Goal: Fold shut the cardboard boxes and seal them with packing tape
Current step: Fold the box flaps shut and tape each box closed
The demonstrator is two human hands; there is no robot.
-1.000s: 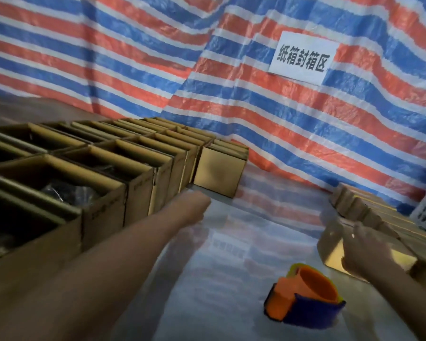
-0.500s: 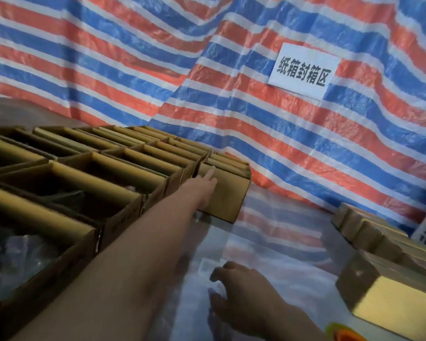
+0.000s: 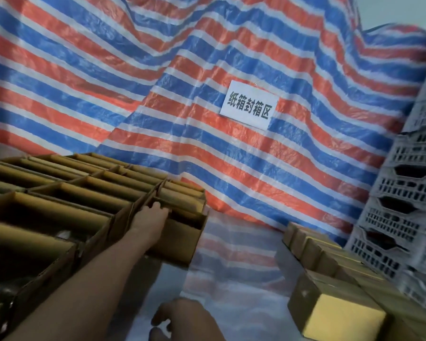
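Observation:
Several open cardboard boxes (image 3: pixel 67 210) stand in rows on the left. My left hand (image 3: pixel 153 215) stretches out to the open box at the row's right end (image 3: pixel 180 239), with its fingers hooked over the near top rim. My right hand (image 3: pixel 182 318) rests low on the shiny table cover (image 3: pixel 231 279), fingers loosely curled, holding nothing. A row of closed boxes (image 3: pixel 330 269) runs along the right. The tape dispenser is out of view.
A striped red, white and blue tarp (image 3: pixel 158 82) hangs behind the table, with a white paper sign (image 3: pixel 249 108) on it. Stacked white plastic crates (image 3: pixel 403 205) stand at the far right, behind the closed boxes.
My left hand has reached farther and taken hold of the end box's rim. My right hand left the closed box and came down on the table. The view tilted up, losing the tape dispenser.

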